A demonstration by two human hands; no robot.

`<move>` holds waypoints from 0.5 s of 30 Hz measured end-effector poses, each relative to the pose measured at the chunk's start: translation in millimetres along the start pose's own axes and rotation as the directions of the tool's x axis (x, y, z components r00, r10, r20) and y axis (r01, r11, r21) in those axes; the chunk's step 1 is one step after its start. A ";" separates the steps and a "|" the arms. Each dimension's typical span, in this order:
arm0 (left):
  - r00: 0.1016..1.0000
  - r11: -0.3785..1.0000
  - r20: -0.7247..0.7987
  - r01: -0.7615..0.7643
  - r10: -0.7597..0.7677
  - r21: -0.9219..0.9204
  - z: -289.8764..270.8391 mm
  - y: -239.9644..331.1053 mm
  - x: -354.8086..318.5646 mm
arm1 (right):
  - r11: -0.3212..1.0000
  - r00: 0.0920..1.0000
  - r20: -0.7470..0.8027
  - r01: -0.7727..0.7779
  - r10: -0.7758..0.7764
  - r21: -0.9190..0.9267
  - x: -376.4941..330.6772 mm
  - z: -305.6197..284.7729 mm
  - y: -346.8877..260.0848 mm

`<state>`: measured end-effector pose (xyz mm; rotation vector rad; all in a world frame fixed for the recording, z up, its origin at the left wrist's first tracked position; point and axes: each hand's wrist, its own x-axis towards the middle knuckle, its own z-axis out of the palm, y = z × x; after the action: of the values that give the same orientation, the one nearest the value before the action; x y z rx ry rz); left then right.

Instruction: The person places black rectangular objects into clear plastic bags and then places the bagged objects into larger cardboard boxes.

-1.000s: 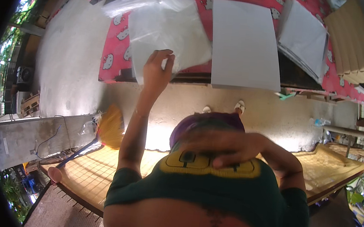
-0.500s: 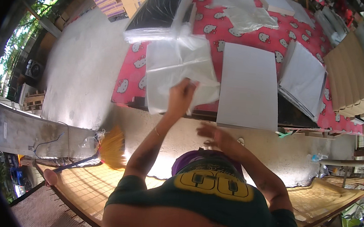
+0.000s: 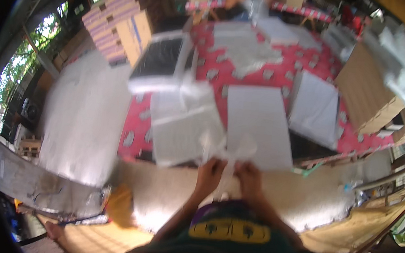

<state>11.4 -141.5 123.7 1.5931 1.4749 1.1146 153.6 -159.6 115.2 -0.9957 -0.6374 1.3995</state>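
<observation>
Head view: a clear plastic bag (image 3: 187,127) (pretty blurry) is pinched at its near edge by both hands, left hand (image 3: 210,169) and right hand (image 3: 249,172) clenched on it, at 12 o'clock above the red patterned cloth (image 3: 266,74), a white sheet (image 3: 258,127) beside it at 3 o'clock.

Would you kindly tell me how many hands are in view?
2: the left hand and right hand, side by side below the red cloth, pinching a clear plastic bag.
</observation>
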 end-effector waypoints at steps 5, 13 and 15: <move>0.967 0.995 -0.251 0.024 -0.049 -0.102 6.2 38.9 -4.8 | 0.954 0.998 0.056 -0.018 0.001 0.300 -25.0 -10.3 -26.8; 0.942 0.967 -0.331 -0.037 -0.050 -0.251 25.0 43.0 6.5 | 0.493 0.800 0.572 -0.429 -0.181 0.757 0.6 -95.9 -86.0; 0.954 0.938 -0.169 0.193 -0.248 -0.288 -3.6 9.1 21.3 | 0.758 0.898 0.433 -0.225 -0.082 0.612 -6.3 -100.9 -124.5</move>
<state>11.5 -121.7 136.4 1.1235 1.5149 1.3111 301.8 -171.8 175.4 -0.1340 -0.3695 1.7649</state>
